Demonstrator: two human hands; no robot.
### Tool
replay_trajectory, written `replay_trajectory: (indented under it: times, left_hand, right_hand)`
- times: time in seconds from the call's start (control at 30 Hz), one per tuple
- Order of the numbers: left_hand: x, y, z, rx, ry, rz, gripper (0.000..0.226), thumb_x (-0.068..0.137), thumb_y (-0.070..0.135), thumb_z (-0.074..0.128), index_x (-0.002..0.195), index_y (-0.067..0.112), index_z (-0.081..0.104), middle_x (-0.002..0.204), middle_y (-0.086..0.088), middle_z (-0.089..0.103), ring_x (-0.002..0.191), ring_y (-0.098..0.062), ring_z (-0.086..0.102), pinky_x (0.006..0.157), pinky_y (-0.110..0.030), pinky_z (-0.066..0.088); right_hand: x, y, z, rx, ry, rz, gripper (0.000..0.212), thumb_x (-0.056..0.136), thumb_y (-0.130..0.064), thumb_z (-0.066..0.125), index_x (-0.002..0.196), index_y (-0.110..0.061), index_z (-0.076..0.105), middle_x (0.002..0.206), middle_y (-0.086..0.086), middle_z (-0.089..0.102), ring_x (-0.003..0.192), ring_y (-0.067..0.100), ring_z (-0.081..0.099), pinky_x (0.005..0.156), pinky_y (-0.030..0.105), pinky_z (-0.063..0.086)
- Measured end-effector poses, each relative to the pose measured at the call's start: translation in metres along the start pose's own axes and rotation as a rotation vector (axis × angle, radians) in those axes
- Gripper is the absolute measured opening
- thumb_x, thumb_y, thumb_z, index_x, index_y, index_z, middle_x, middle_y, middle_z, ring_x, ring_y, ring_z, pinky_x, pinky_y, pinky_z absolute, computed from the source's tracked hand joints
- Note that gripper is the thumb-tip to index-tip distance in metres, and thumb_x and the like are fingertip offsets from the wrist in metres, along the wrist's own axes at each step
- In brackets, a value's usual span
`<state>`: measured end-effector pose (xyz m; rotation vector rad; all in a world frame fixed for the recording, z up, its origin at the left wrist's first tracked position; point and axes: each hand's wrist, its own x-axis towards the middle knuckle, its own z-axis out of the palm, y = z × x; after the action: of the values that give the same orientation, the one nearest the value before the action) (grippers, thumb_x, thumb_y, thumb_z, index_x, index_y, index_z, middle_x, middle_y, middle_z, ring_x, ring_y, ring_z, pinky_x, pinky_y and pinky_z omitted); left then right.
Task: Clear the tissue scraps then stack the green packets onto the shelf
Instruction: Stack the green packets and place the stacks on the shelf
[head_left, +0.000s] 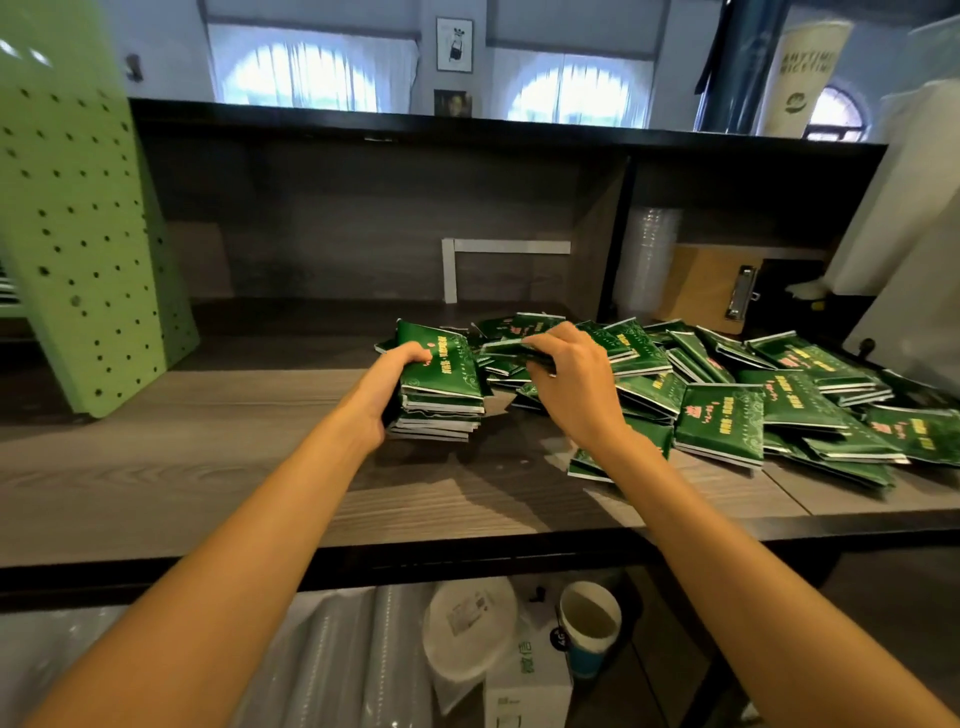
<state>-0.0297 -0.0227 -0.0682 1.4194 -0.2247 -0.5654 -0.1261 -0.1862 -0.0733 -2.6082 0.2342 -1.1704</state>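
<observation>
Stacking looks in hand: the left hand (397, 382) grips a squared stack of glossy green foil packets (447, 384) on the grey wood-grain shelf (208, 441), while the right hand (569, 384) pinches a few more off the loose heap (722, 421) to its right. Next they likely want laying squarely on top; the green perforated panel (78, 234) at left stands well apart.

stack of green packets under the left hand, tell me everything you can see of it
The stack of green packets is a neat pile of flat, glossy dark-green packets with gold and red print and silvery edges. It stands on the grey wood-grain shelf board, at the left end of the loose packet heap. The left hand grips its left side, fingers curled over the top packet.
</observation>
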Motion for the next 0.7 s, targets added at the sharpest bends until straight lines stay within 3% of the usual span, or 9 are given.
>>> replay_trajectory:
  times: [0.1,0.17,0.27,0.33,0.43,0.5,0.57,0.63,0.7]
  left_hand:
    - [0.001,0.004,-0.013,-0.013,0.041,0.014,0.021,0.085,0.026,0.054,0.101,0.014,0.059,0.068,-0.003,0.069,0.057,-0.016,0.064,0.044,-0.019,0.049]
    - [0.002,0.006,-0.021,-0.024,0.049,0.006,0.018,0.085,0.027,0.054,0.095,0.013,0.060,0.060,-0.001,0.068,0.051,-0.014,0.064,0.043,-0.017,0.049]
    - [0.002,0.004,-0.030,-0.034,0.039,-0.024,0.020,0.086,0.031,0.054,0.088,0.013,0.061,0.062,-0.003,0.069,0.053,-0.016,0.065,0.049,-0.020,0.051]
    - [0.006,0.001,-0.035,-0.052,0.020,-0.029,0.024,0.087,0.036,0.053,0.090,0.014,0.062,0.069,-0.005,0.070,0.061,-0.019,0.066,0.058,-0.027,0.053]
    - [0.010,0.000,-0.040,-0.085,-0.046,-0.012,0.029,0.091,0.038,0.046,0.089,0.015,0.064,0.066,-0.002,0.071,0.056,-0.016,0.068,0.052,-0.025,0.055]
    - [0.011,0.000,-0.042,-0.092,-0.076,-0.005,0.034,0.094,0.040,0.042,0.093,0.015,0.065,0.070,-0.003,0.072,0.058,-0.016,0.069,0.050,-0.025,0.054]
    - [0.013,0.000,-0.042,-0.084,-0.086,0.009,0.038,0.094,0.042,0.039,0.093,0.015,0.066,0.076,-0.005,0.073,0.061,-0.017,0.070,0.052,-0.025,0.054]
    - [0.012,0.001,-0.041,-0.102,-0.091,0.013,0.046,0.093,0.049,0.036,0.095,0.014,0.067,0.084,-0.010,0.073,0.066,-0.019,0.071,0.059,-0.028,0.055]
    - [0.011,0.002,-0.040,-0.110,-0.105,0.029,0.055,0.090,0.059,0.037,0.104,0.014,0.066,0.093,-0.014,0.073,0.076,-0.024,0.071,0.070,-0.035,0.055]
  right_hand:
    - [0.009,-0.013,0.010,0.211,0.097,0.081,0.029,0.080,0.000,0.066,0.104,-0.016,0.073,0.109,0.010,0.059,0.106,0.027,0.046,0.090,0.024,0.031]
    - [0.017,-0.025,0.016,0.386,0.087,0.173,0.031,0.081,-0.002,0.067,0.104,-0.023,0.072,0.121,0.007,0.053,0.119,0.023,0.038,0.096,0.019,0.025]
    - [0.020,-0.042,0.025,0.625,-0.038,0.203,0.037,0.083,0.001,0.064,0.103,-0.030,0.068,0.134,0.004,0.044,0.129,0.020,0.036,0.109,0.029,0.030]
    - [0.016,-0.052,0.033,0.659,-0.144,0.176,0.044,0.083,0.011,0.058,0.105,-0.025,0.068,0.138,0.003,0.040,0.131,0.016,0.033,0.112,0.029,0.028]
    - [0.013,-0.059,0.040,0.789,-0.268,0.187,0.047,0.082,0.019,0.047,0.108,-0.014,0.069,0.140,0.003,0.040,0.124,0.005,0.033,0.108,0.023,0.030]
    - [0.016,-0.061,0.040,0.916,-0.331,0.226,0.051,0.082,0.020,0.040,0.107,-0.016,0.068,0.141,0.004,0.042,0.125,0.006,0.033,0.105,0.023,0.035]
    - [0.019,-0.060,0.039,0.977,-0.366,0.247,0.056,0.077,0.021,0.034,0.106,-0.014,0.066,0.141,0.005,0.045,0.125,0.007,0.033,0.096,0.013,0.037]
    - [0.020,-0.058,0.041,0.977,-0.382,0.238,0.052,0.074,0.014,0.033,0.104,-0.008,0.068,0.140,0.006,0.048,0.124,0.006,0.034,0.097,0.012,0.035]
    - [0.018,-0.057,0.043,0.997,-0.376,0.222,0.045,0.072,-0.003,0.034,0.095,-0.008,0.072,0.138,0.007,0.052,0.126,0.009,0.038,0.105,0.024,0.032]
